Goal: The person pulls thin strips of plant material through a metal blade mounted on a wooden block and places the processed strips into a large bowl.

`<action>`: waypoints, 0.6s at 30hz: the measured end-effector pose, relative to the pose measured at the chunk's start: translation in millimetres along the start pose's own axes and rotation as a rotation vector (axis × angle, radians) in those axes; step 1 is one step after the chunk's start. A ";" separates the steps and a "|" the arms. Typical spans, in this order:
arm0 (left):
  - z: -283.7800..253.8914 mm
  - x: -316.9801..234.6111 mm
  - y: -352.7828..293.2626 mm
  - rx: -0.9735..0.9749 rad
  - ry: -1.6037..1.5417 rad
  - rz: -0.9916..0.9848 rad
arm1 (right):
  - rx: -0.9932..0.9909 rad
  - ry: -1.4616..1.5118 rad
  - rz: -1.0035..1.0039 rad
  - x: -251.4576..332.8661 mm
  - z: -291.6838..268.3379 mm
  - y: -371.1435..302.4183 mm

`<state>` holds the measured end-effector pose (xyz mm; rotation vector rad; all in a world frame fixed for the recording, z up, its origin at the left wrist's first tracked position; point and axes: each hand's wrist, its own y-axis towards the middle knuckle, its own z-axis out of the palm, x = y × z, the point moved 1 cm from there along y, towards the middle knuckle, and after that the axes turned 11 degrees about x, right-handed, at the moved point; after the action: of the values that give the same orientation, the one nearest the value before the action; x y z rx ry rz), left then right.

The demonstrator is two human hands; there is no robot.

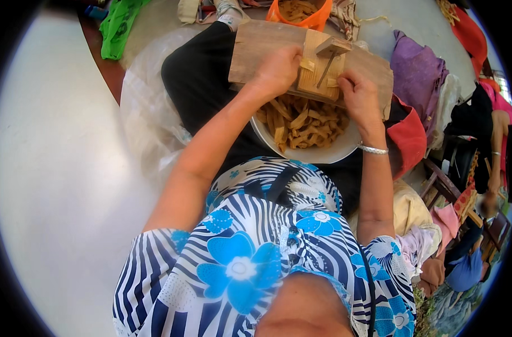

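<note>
A flat wooden board (259,49) lies across a white basin (318,159) in front of me. Fixed on the board is a smaller wooden block (311,84) with a raised wooden piece and a thin metal rod or blade. My left hand (278,72) is closed at the block's left side, pinching a small pale-brown strip (307,64). On the other side, my right hand (358,96) has its fingers curled together near the block's right edge; a small pale piece shows by its fingertips, but its grip is partly hidden. Under the board, many brown, dried-looking strips (301,124) fill the basin.
Beyond the board stands an orange container (299,21) holding similar strips. A purple cloth (417,73) and red cloth (408,137) lie at right. Clear plastic sheeting (149,95) and a green plastic bag (119,28) are at left. Another person's arm (497,149) shows far right.
</note>
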<state>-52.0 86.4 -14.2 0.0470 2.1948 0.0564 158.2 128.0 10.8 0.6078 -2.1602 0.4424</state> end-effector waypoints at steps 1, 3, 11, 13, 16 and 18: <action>-5.6 0.5 -2.3 -0.007 -0.001 -0.028 | 0.013 -0.086 0.048 1.9 -4.3 -4.4; -17.0 -3.2 -6.9 0.008 -0.089 -0.068 | 0.033 0.417 0.247 -3.8 -10.3 -14.8; -53.4 -7.1 11.8 -0.012 -0.311 -0.111 | 0.105 0.937 0.279 3.6 3.0 -50.6; -68.1 -10.6 38.8 -0.079 -0.133 -0.079 | 0.163 0.833 0.291 6.8 9.0 -57.1; -82.2 -22.1 79.7 -0.077 -0.164 -0.057 | 0.187 0.587 0.328 11.2 24.6 -69.3; -92.9 -20.5 98.3 -0.191 0.091 0.054 | 0.175 0.500 0.220 12.7 28.8 -68.2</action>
<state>-114.2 181.3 62.4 -0.0041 2.2687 0.3038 171.6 54.1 10.8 0.3081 -1.7222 0.8164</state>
